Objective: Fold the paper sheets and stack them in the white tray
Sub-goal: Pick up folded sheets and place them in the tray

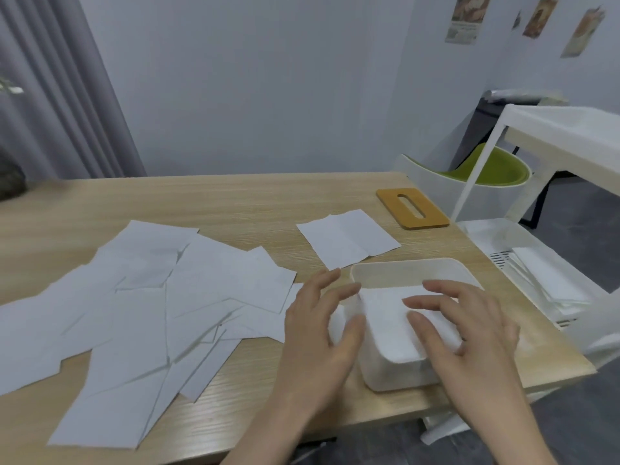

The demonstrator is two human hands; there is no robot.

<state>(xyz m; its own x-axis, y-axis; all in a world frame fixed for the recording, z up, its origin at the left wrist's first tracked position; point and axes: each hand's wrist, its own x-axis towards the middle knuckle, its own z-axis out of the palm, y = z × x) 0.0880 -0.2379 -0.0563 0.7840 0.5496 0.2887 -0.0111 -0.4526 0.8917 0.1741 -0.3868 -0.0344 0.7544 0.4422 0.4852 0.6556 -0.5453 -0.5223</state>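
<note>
Pale wood-grain tabletop (235, 203) is seen carrying a wide scatter of unfolded paper sheets (141, 313) on its left half, with one creased sheet (347, 241) lying apart behind the white tray (396, 377). The tray is set near the right front edge and is filled with a stack of folded sheets (385, 317). The right hand (469, 333) is laid with spread fingers on that stack, while the left hand (322, 333), grip open, is held at the tray's left rim.
</note>
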